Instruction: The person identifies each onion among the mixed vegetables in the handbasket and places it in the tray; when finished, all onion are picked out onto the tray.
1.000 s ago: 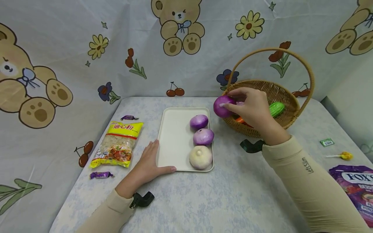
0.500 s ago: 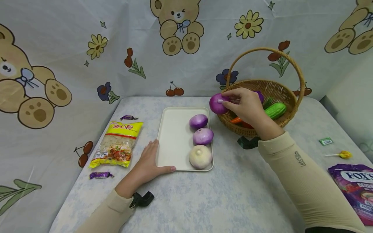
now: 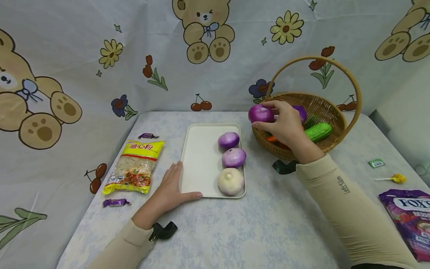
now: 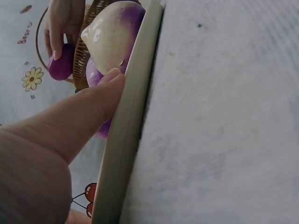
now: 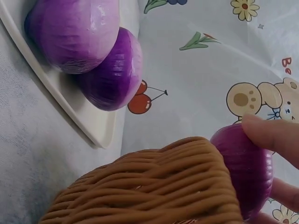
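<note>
My right hand (image 3: 285, 121) holds a glossy purple onion (image 3: 261, 113) by its sides at the left rim of the wicker basket (image 3: 336, 116). In the right wrist view the onion (image 5: 245, 170) is just beyond the woven rim, with thumb and fingers around it. My left hand (image 3: 169, 190) rests against the near left corner of the white tray (image 3: 199, 160), its fingers straight along the side and the thumb over the front rim. Two purple onions (image 3: 228, 140) and a cream-white bulb with a purple flush (image 4: 114, 39) stand in a row along the tray's right side.
The basket's tall handle (image 3: 357, 87) arches over a green cucumber-like vegetable (image 3: 319, 132), something orange (image 3: 271, 138) and something purple (image 3: 300, 113). Left of the tray lie a yellow pasta bag (image 3: 134, 166) and wrapped candies (image 3: 115, 202). A lollipop (image 3: 398, 179) and a purple FOX'S bag (image 3: 408, 220) lie right.
The right hand and its onion went slightly left, then back right and a little higher over the basket rim. The basket handle swayed left and back. The left hand and tray stayed put.
</note>
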{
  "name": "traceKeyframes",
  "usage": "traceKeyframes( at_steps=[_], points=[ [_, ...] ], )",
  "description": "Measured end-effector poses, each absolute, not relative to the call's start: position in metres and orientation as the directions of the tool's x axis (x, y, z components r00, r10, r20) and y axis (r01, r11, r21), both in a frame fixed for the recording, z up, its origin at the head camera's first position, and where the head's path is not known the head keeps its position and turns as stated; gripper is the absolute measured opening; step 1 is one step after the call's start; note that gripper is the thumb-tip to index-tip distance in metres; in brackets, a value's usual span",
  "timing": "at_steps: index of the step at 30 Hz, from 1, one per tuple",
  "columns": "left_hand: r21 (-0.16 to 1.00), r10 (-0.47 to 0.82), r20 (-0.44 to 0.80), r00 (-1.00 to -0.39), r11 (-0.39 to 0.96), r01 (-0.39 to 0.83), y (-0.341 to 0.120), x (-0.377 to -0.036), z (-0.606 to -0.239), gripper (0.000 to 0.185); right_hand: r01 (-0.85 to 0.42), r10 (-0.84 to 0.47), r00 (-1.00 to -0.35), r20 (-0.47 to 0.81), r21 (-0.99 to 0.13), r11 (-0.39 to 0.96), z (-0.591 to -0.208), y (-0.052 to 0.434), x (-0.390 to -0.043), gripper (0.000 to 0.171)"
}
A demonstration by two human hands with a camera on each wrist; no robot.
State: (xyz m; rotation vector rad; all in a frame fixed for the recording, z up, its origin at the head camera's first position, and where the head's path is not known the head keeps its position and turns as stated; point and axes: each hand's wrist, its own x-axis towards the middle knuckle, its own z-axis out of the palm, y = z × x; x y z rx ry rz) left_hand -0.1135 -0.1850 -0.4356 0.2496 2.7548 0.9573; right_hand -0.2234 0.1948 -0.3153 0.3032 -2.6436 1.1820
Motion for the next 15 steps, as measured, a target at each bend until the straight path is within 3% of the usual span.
traceKeyframes(
  at_steps=[10, 15],
  points=[
    [0.638, 0.239, -0.141, -0.961, 0.764, 0.097, -0.184, -0.112, -0.434, 0.141, -0.312, -0.024, -0.923, 0.385, -0.709, 0.632, -0.309, 0.191, -0.217, 0.066],
    [0.638, 0.242, -0.13, -0.962, 0.763, 0.105, -0.186, -0.113, -0.434, 0.142, -0.351, -0.06, -0.914, 0.402, -0.706, 0.616, -0.306, 0.182, -0.212, 0.065]
  ],
)
